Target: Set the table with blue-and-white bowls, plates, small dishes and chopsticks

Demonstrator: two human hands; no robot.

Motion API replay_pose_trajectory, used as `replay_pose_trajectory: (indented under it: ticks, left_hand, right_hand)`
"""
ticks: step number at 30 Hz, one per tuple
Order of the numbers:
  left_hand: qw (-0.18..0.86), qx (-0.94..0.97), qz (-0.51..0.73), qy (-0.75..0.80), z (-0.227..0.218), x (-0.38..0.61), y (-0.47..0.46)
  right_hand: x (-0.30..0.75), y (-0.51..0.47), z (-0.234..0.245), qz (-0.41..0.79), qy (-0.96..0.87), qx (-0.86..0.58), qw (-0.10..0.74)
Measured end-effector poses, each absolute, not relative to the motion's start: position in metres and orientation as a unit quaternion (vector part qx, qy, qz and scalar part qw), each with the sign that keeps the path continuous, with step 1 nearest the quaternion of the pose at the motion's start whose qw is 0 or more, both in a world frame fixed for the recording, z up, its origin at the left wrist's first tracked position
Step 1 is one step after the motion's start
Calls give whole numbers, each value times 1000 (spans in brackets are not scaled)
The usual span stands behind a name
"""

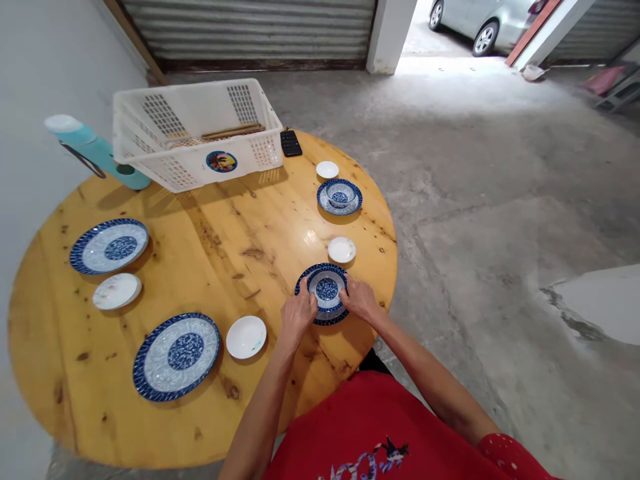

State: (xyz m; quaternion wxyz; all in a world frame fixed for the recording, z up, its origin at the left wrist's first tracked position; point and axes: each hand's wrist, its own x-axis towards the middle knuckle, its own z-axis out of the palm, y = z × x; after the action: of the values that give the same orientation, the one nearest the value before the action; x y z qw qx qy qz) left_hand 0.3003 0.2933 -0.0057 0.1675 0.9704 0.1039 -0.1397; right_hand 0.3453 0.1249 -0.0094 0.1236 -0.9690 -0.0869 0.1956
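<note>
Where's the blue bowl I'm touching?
Head view: the bowl sits on a blue-rimmed plate at the right of the table, between the left hand and right hand, below a white saucer.

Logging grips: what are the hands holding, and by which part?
The left hand and right hand hold the blue bowl by opposite sides of its rim; it rests on a blue plate.

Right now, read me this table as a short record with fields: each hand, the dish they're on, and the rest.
Left hand: grips left rim of blue bowl
Right hand: grips the same bowl's right rim
Under bowl: small blue plate
Beside it: small white dish, apart
Elsewhere: two large blue plates, white basket, teal bottle
Surface: round wooden table
</note>
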Motion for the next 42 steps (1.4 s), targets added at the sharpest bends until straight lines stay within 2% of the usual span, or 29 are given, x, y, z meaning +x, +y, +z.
replay_pose_trajectory:
  ticks: [4,10,14,17,20,25,30,35,42]
  left_hand:
    - [215,957,-151,122,-12,299,298]
    - [433,878,-146,144,-34,302,301]
    - [488,851,-118,153,-36,298,296]
    - [492,847,-119,162,-24,291,286]
    - [480,849,-125,181,-9,288,265]
    - [451,873,-100,158,4,303,196]
    - [469,865,-102,145,4,331,86]
    - [492,851,-115,143,6,358,-15]
    - [470,859,-75,189,15,400,-57]
  right_hand:
    - [345,121,-12,189,-88,-969,133]
    - [339,125,-18,219,-57,-917,327]
    - [332,124,-20,200,-27,-896,395]
    - [329,113,-18,194,-25,-890,412]
    - [329,91,-15,155,-35,-907,390]
    - [340,23,-11,115,-38,-908,402]
    - [358,-88,-4,149,1,-874,462]
    - [386,-192,3,159,9,-875,457]
    - [449,-227,5,170,-54,-863,472]
